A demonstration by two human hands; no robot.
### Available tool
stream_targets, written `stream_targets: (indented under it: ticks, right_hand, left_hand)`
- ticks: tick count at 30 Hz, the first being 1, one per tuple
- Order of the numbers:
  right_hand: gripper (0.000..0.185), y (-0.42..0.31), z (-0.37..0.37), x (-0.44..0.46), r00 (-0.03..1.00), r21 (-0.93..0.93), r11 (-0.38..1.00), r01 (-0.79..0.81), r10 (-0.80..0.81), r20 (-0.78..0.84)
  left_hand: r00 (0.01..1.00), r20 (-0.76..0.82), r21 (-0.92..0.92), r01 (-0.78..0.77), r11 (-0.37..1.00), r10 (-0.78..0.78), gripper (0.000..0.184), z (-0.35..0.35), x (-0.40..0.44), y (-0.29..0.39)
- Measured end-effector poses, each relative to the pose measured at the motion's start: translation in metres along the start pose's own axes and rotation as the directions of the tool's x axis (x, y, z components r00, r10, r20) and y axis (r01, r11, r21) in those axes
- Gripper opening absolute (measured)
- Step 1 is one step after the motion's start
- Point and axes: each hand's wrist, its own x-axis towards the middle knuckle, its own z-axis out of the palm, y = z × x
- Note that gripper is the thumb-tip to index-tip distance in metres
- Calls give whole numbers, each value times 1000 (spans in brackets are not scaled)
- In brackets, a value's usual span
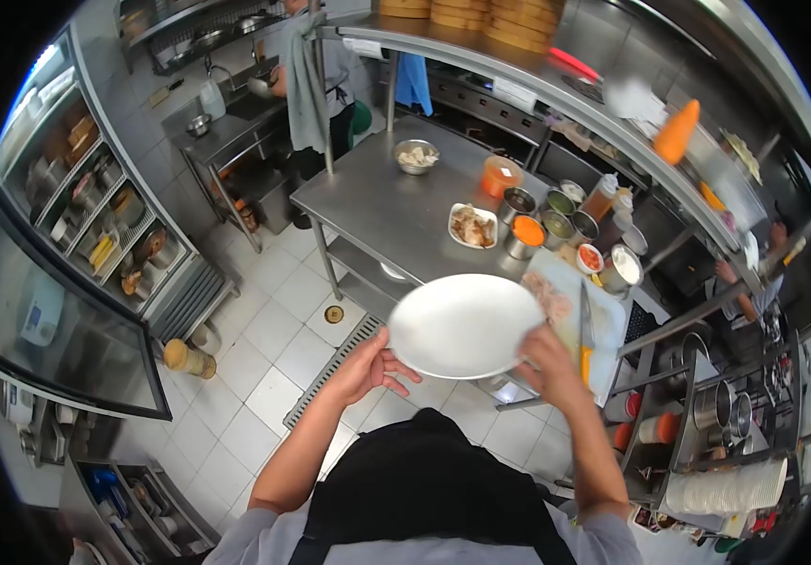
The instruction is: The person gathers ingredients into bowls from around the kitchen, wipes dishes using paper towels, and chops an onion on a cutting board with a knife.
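A wide, shallow white bowl (467,325) is held in front of my chest, over the near edge of the steel table. At its left rim, my left hand (366,369) grips with the thumb on the edge and the fingers partly spread below. My right hand (553,367), a little smeared by motion, closes on the right rim. No food shows inside the bowl. Just beyond my right hand lies a pale cutting board (567,325) with raw sliced meat (549,294) and a yellow-handled knife (585,330).
The steel table (368,193) carries a metal bowl (417,157), a white tray of food (472,227), a tub of orange food (527,230) and squeeze bottles (601,196). A glass fridge door (66,311) stands open at left. Another person (330,85) works at the back.
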Motion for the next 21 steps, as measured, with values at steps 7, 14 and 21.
stream_targets:
  ticks: [7,14,21]
  right_hand:
    - [28,53,138,139,951,227,936,270,-297,91]
    - [27,316,247,316,819,726,563,-396,574,2]
    - [33,442,299,457,361,757,81,-649,908,212]
  left_hand:
    - [808,-550,63,-211,975,210,45,-107,-1,24]
    - [621,-696,298,-209,931,362,50,-218,89,86]
    - [712,-632,221,-214,951,307,40,-283,224,147]
